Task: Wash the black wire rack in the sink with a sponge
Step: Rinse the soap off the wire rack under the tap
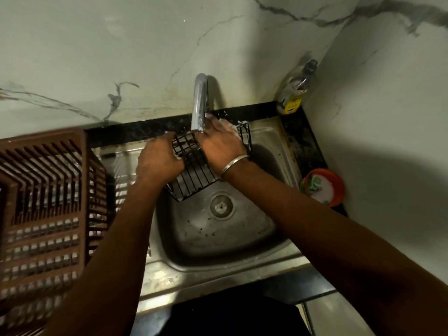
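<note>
Both hands are on the black wire rack [194,170], which is held tilted above the basin of the sink [218,238]. Its far end is up beneath the spout of the tap [200,103] and its near corner dips toward the drain [221,206], clear of the basin floor; that slant would probably let water and suds run down the wires and off. The left hand [160,161] has its fingers curled round the rack's left edge, seemingly to steady it against rubbing. The right hand [220,144], a bangle [234,164] on its wrist, lies across the upper wires just beside the spout, with white foam at its fingers [228,128]. No sponge shows, so whether that hand clutches one under the palm cannot be told. An orange dish [340,187] of soap sits within reach on the right counter, a bottle [295,90] stands in the corner, and a brown drainer basket [43,190] stands to the left, likely for the rinsed rack.
</note>
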